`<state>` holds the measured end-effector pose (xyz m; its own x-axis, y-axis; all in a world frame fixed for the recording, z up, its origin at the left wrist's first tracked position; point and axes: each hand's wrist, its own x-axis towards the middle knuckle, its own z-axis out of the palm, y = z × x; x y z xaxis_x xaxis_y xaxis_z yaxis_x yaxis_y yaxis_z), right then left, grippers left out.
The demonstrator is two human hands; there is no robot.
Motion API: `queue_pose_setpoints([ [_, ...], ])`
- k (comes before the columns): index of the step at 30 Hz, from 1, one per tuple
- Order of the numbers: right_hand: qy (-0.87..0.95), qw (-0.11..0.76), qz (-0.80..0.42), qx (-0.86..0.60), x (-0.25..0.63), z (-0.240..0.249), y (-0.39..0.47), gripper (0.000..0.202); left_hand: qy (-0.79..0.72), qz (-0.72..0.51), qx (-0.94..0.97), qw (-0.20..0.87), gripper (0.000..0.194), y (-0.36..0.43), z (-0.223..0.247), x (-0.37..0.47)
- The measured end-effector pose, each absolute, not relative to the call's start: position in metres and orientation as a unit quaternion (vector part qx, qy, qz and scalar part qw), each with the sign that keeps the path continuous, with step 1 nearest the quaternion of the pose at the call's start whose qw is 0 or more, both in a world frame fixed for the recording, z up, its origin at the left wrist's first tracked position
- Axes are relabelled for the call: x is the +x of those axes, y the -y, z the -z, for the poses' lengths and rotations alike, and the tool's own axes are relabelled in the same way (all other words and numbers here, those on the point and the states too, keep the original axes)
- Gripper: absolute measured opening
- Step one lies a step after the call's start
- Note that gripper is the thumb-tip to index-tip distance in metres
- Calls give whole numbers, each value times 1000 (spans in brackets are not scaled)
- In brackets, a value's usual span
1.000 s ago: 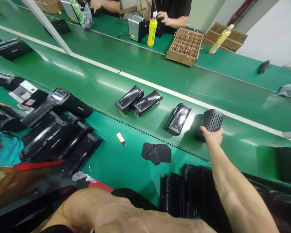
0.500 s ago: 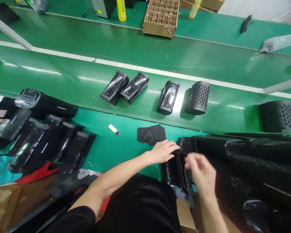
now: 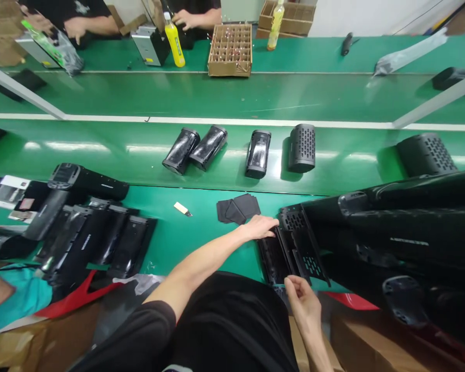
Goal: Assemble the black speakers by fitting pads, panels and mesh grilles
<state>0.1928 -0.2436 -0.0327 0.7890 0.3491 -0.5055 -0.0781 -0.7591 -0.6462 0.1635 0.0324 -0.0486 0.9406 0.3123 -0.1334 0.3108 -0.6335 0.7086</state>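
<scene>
My left hand (image 3: 261, 227) rests on the upper end of an open black plastic housing (image 3: 273, 261), its fingers bent down over the edge. At the lower end of this housing is my right hand (image 3: 305, 305), its thumb and fingers curled together in a pinch. What lies between those fingers, if anything, is too small to make out. Black perforated shell parts (image 3: 293, 219) lie right beside the housing, partly under larger black casings. Just beyond my left hand is a stack of flat black cloth-like pieces (image 3: 238, 208).
A yellow cutter knife (image 3: 182, 208) lies left of the stack. Black cylindrical units (image 3: 258, 154) stand and lie on the green bench ahead. More units (image 3: 129, 245) crowd the left side, large black casings (image 3: 387, 248) the right. Across the bench are co-workers' hands (image 3: 194, 19) and a divided carton (image 3: 230, 51).
My right hand has moved down to the housing's lower end. My left hand has settled onto its upper end with fingers bent. The view has turned, showing more of the far side.
</scene>
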Motion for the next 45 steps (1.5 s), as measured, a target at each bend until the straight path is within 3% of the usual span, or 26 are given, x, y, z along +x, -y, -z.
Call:
queue_pose_setpoints([
  [7, 112, 386, -341, -850, 195, 5, 224, 47, -215, -11, 845, 490, 34, -56, 44, 110],
  [11, 167, 418, -373, -811, 201, -7, 178, 44, -415, -70, 634, 648, 27, -64, 50, 13],
  [15, 342, 331, -371, -798, 213, 24, 81, 40, -538, -126, 562, 615, 29, -37, 63, -54],
  [19, 420, 216, -325, -819, 220, 71, 0, 28, -580, -148, 549, 584, 24, -15, 75, -67],
  [22, 446, 166, -320, -819, 221, 92, -16, 20, -593, -167, 577, 536, 14, -13, 71, -66],
  [25, 469, 129, -323, -812, 226, 101, -10, 12, -590, -196, 618, 481, 26, -23, 64, -47],
  [28, 484, 113, -333, -802, 242, 102, -6, 14, -518, -188, 688, 473, 28, -43, 73, -3],
  [31, 466, 102, -327, -816, 270, 93, -9, 16, -407, -87, 829, 375, 27, -61, 93, 40],
  [34, 410, 106, -266, -866, 289, 80, -9, 32, -374, -40, 869, 322, 27, -67, 109, 57],
  [41, 421, 139, -311, -840, 217, 97, -3, 29, -520, -63, 807, 273, 21, -70, 118, 50],
  [45, 418, 144, -322, -837, 206, 114, -5, 31, -526, -45, 806, 269, 25, -78, 126, 51],
])
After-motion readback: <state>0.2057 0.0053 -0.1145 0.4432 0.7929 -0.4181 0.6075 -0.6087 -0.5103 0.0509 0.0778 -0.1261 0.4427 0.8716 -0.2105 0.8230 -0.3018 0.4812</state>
